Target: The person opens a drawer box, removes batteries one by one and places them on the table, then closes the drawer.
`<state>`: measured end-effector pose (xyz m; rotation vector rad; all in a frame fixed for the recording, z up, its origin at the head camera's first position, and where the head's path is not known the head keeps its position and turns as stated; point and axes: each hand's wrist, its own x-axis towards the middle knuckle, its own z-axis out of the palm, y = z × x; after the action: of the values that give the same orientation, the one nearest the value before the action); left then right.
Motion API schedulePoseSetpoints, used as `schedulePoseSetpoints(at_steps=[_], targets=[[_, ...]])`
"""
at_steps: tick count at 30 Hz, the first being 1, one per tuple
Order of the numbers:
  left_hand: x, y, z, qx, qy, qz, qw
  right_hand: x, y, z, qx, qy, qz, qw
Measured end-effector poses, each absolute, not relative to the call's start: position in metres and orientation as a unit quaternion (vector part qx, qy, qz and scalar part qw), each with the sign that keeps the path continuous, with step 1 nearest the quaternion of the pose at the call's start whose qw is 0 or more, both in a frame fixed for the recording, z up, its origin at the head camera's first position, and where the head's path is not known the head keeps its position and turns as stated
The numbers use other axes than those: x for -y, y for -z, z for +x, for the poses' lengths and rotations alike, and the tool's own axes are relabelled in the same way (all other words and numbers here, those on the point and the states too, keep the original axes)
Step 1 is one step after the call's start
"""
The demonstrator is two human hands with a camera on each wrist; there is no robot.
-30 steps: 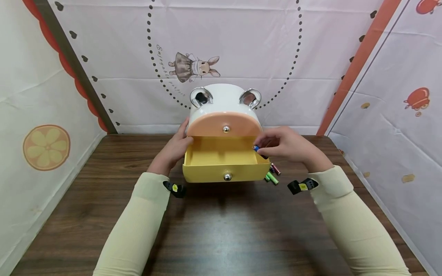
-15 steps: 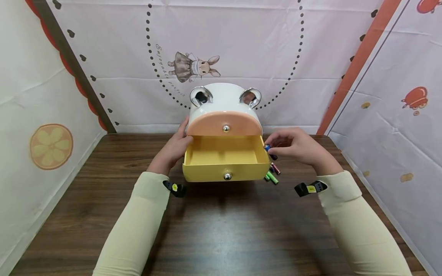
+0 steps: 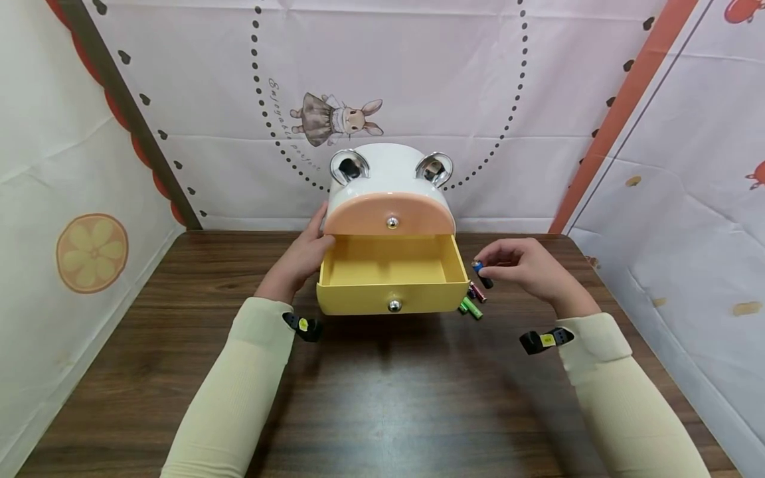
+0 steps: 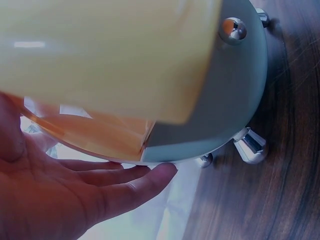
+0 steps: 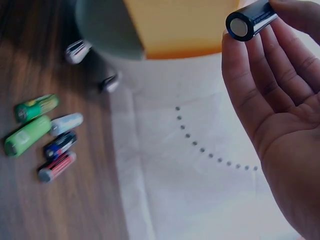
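Note:
A small white cabinet (image 3: 391,169) with silver-rimmed round ears and a peach upper drawer (image 3: 412,211) stands at the table's back. Its yellow middle drawer (image 3: 358,300) is pulled out, with nothing seen inside. My left hand (image 3: 297,264) rests against the cabinet's left side, its fingers fairly straight in the left wrist view. To the right of the drawer, above the table, my right hand (image 3: 528,271) pinches a blue and black battery (image 5: 252,21) between thumb and fingers. Several loose batteries lie below: green (image 5: 28,135), pale (image 5: 66,123), dark blue (image 5: 60,145) and red (image 5: 57,166).
The wood-grain table (image 3: 382,392) meets a printed cloth wall (image 3: 418,79) just behind the cabinet. More cloth hangs at both sides. Short silver feet (image 4: 250,146) hold the cabinet off the table, and a grey-green lower front (image 4: 220,95) shows under the yellow drawer.
My right hand has moved right and toward me with the battery, from over the drawer's right edge to outside it. The left hand and the cabinet look unmoved.

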<state>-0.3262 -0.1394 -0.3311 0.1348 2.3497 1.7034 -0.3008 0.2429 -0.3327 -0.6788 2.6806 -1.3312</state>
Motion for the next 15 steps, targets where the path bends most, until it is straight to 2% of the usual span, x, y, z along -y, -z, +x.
schedulePoseSetpoints(at_steps=[15], targets=[[0.128, 0.347, -0.316, -0.807, -0.582, 0.029, 0.096, -0.279, 0.37, -0.297, -0.884, 0.432, -0.166, 0.066]])
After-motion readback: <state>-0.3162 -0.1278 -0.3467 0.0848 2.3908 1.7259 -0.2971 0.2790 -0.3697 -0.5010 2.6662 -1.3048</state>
